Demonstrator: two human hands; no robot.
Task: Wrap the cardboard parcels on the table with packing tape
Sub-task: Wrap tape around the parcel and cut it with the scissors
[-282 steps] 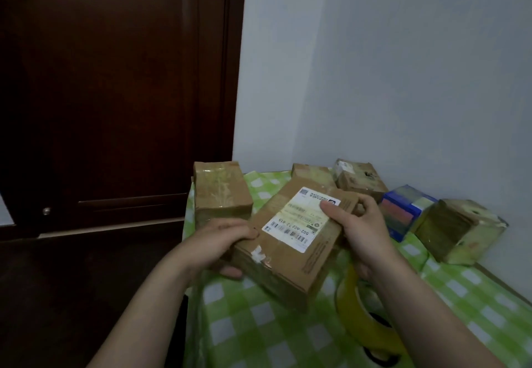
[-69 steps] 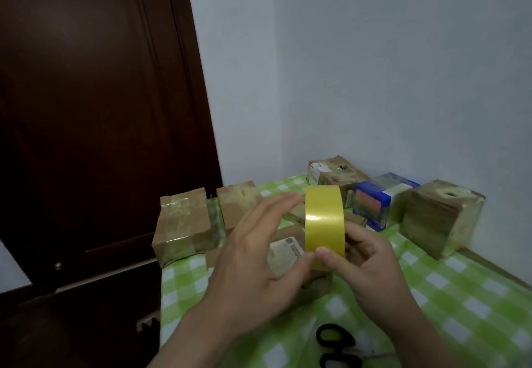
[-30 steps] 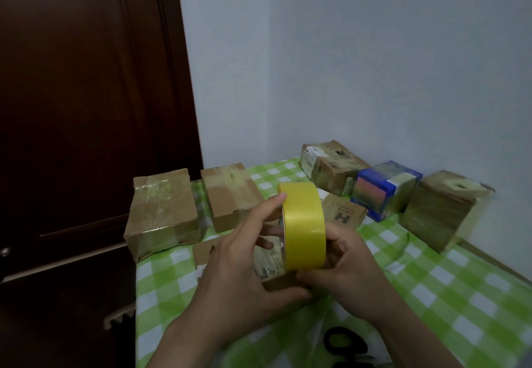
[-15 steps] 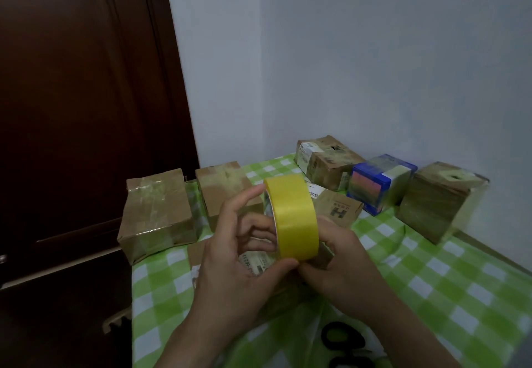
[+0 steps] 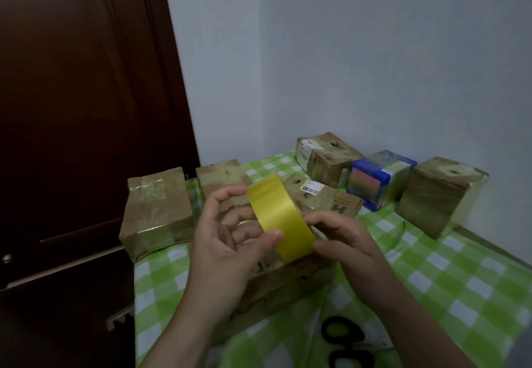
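Holding the yellow tape roll (image 5: 280, 218) between my left hand (image 5: 227, 241) and right hand (image 5: 345, 241), both curled round it, I have it just above the near parcel (image 5: 288, 284) on the tabletop (image 5: 460, 281). No strip seems pulled yet; the back parcels (image 5: 157, 209) look already taped.

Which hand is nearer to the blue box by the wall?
Right. The right hand holds the yellow tape roll on the side towards the blue box; the left hand holds the roll's opposite side, farther from the box.
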